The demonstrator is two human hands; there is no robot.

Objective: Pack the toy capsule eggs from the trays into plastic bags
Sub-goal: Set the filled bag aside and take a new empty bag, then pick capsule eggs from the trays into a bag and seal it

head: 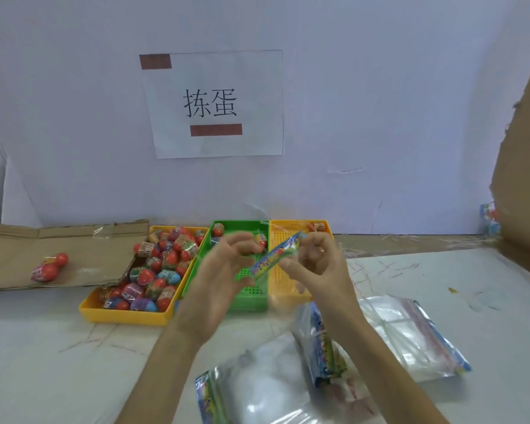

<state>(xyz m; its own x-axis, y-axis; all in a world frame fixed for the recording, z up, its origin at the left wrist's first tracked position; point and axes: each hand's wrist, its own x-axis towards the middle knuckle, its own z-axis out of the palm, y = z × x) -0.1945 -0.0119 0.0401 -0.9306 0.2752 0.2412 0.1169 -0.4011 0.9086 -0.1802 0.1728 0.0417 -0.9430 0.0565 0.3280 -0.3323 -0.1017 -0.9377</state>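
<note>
Item: one plastic bag (271, 255) with a bright printed top strip, held up in the air over the trays, the strip slanting from lower left to upper right. Left hand (221, 270): fingers curled, thumb and fingertips pinching the lower end of the strip; the hand was motion-blurred. Right hand (315, 264): fingers curled, gripping the upper end of the same strip. Yellow tray (126, 315), on the left of the row: heaped with capsule eggs (159, 270), mostly red, some blue and purple, each with a printed band. Green tray (248, 304), touching it in the middle: a few eggs at its far end only. Orange tray (288, 286), touching the green one on the right: one egg seen in its far corner. Two red eggs (49, 266) lay apart on a sheet of flat cardboard (74, 249) to the left of the trays. Spare bags (410, 332) were stacked on the white table (43, 362) to the right of the arms, and more bags (266, 381) lay between the forearms near the lower edge. A paper sign (214, 102) with two printed characters hung on the wall behind.
</note>
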